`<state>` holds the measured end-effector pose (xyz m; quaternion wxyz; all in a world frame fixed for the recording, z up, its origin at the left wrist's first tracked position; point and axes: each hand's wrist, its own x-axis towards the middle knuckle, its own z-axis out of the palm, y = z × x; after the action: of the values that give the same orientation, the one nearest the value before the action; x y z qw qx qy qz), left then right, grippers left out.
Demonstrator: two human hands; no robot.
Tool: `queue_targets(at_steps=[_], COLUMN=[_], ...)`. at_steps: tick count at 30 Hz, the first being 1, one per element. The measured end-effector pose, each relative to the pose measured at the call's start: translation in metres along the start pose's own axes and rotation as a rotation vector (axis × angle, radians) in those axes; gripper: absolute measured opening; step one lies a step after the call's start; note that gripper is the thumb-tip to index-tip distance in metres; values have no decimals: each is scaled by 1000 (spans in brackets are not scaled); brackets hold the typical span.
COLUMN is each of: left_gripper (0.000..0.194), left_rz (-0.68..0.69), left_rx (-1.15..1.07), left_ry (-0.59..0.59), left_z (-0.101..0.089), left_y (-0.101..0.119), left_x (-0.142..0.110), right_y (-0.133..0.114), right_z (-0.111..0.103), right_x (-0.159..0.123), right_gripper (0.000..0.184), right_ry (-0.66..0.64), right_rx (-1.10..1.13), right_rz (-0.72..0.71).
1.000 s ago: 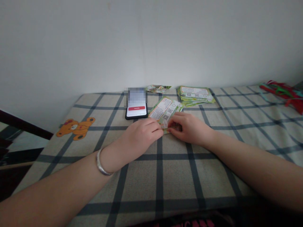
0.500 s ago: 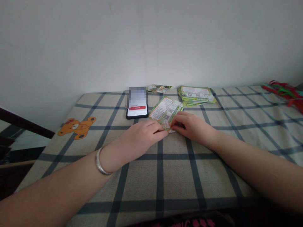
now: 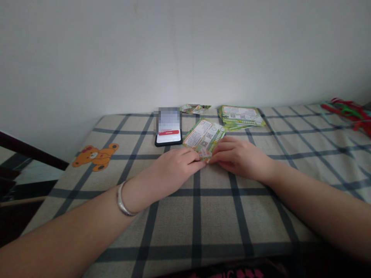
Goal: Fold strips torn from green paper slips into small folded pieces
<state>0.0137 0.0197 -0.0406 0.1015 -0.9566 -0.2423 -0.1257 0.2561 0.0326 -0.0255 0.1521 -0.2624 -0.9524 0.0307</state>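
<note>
A green and white printed flyer [image 3: 199, 135] lies at a slant on the checked tablecloth [image 3: 174, 216], its near corner between my two hands. My left hand [image 3: 179, 164], with a silver bangle at the wrist, has its fingers closed at that corner. From the right, my right hand [image 3: 237, 156] pinches the same corner, thumb and fingertips together. The fingertips of both hands nearly meet there. Just left of the flyer lies a phone [image 3: 168, 137] in a black case, its screen lit.
A stack of similar flyers [image 3: 242, 116] sits at the back right of the flyer. Near the wall lies a crumpled or folded printed piece [image 3: 195, 108]. Red and green material [image 3: 350, 112] lies at the far right. An orange bear picture [image 3: 95, 156] is on the left of the cloth.
My right hand has shifted slightly, its fingertips coming down to the flyer's near corner. My left fingertips have edged right to meet them. The phone and the stack stay put.
</note>
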Motion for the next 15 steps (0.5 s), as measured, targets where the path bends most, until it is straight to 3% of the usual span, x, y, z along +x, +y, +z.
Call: queue_targets(at_steps=[4,15], left_gripper=[21,17], left_rz=[0,23], left_rx=[35,100], left_ry=[-12,-57], left_z=[0,-8], left_y=[0,-3], left_x=[0,2], right_y=[-10,-12], right_z=[-4,-5], right_x=[-1,1], right_gripper=[26,23], right_ry=[-73,-110], right_rx=[-128,-179], right_rz=[2,52])
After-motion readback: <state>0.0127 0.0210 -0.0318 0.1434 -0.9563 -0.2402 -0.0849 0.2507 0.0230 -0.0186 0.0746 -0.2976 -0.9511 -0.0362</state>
